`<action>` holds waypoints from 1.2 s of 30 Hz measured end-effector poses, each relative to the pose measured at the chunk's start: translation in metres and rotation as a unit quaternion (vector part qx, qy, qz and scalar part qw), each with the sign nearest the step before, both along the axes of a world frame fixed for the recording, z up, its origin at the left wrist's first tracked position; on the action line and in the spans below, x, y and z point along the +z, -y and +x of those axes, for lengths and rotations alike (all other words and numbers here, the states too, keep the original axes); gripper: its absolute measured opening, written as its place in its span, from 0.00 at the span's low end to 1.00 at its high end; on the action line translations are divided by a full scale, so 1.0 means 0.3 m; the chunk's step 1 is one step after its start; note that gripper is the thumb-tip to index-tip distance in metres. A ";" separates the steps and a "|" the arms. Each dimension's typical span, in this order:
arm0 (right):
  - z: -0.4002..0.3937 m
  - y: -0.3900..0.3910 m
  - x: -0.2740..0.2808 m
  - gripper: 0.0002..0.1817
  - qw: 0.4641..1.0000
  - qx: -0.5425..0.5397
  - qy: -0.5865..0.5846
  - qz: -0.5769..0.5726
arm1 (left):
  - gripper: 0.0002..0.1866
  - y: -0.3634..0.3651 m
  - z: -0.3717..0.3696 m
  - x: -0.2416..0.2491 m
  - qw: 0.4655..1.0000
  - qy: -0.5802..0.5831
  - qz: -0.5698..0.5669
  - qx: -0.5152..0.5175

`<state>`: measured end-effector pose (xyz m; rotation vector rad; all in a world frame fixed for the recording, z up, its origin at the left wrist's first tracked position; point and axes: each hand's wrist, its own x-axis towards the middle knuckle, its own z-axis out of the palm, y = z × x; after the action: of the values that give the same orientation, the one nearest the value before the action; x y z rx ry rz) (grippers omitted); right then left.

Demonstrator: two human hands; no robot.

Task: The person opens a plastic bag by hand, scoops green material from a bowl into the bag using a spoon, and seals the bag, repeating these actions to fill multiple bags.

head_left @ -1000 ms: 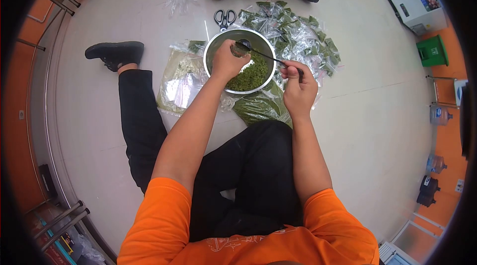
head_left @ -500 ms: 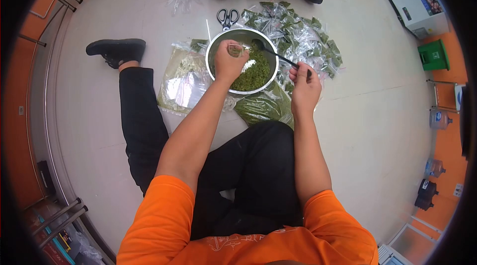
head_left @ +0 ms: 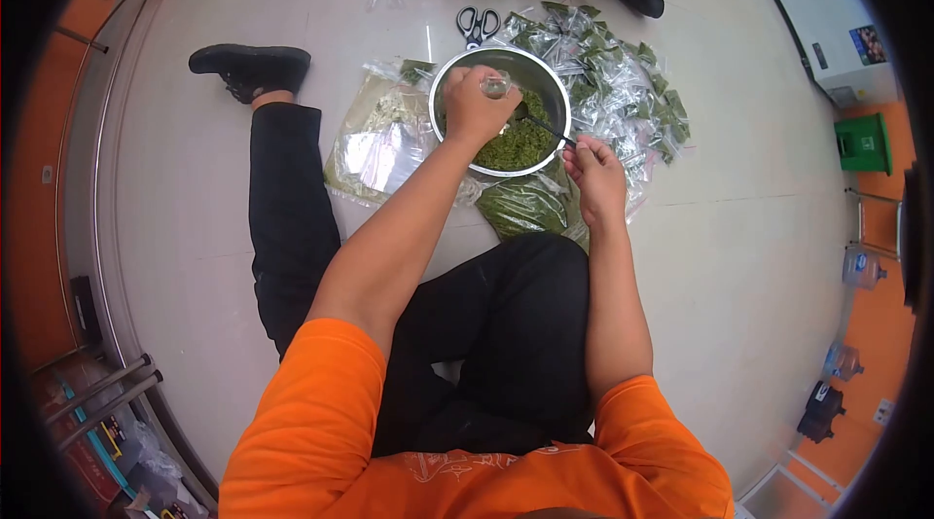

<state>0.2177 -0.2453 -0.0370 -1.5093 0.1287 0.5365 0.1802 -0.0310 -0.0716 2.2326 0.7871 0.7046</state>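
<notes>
Together, our hands worked over the bowl: left hand pinched a small bag above the leaves, right hand gripped the spoon. That bag looked flimsy, slippery; best pinched at its mouth.

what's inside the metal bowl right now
The metal bowl holds chopped green leaves and the spoon dipping into them. The left hand, holding a small bag, covers the bowl's left part, so what lies there is hidden.

Counted: one bowl, one spoon, one pair of scissors, one shoe.
</notes>
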 end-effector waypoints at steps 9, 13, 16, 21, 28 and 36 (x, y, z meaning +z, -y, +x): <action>-0.001 -0.007 0.001 0.11 1.000 0.004 0.006 0.006 | 0.39 -0.400 0.038 0.058 0.984 0.025 -0.144 0.098; -0.002 -0.005 -0.005 0.11 1.000 0.012 0.004 0.002 | 0.44 -0.489 -0.088 -0.002 0.977 -0.096 -0.152 0.114; 0.007 -0.005 -0.007 0.11 1.000 0.017 -0.001 -0.001 | 0.41 -0.485 -0.215 -0.003 0.983 -0.157 -0.031 0.085; 0.011 0.008 -0.021 0.12 0.995 0.044 0.025 -0.080 | 0.28 -0.422 -0.476 -0.019 0.937 -0.326 0.026 -0.119; -0.032 0.026 0.032 0.22 0.880 0.034 0.343 -0.327 | 0.16 -0.383 -0.528 -0.064 0.962 -0.262 -0.041 -0.068; -0.174 -0.251 0.313 0.23 0.828 0.212 0.450 -0.260 | 0.12 -0.296 -0.543 0.150 0.967 -0.240 -0.069 0.041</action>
<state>0.1654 -0.1702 0.0568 -2.2037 -0.8852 0.0688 0.0173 0.0579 -0.0266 2.2755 1.1276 0.1287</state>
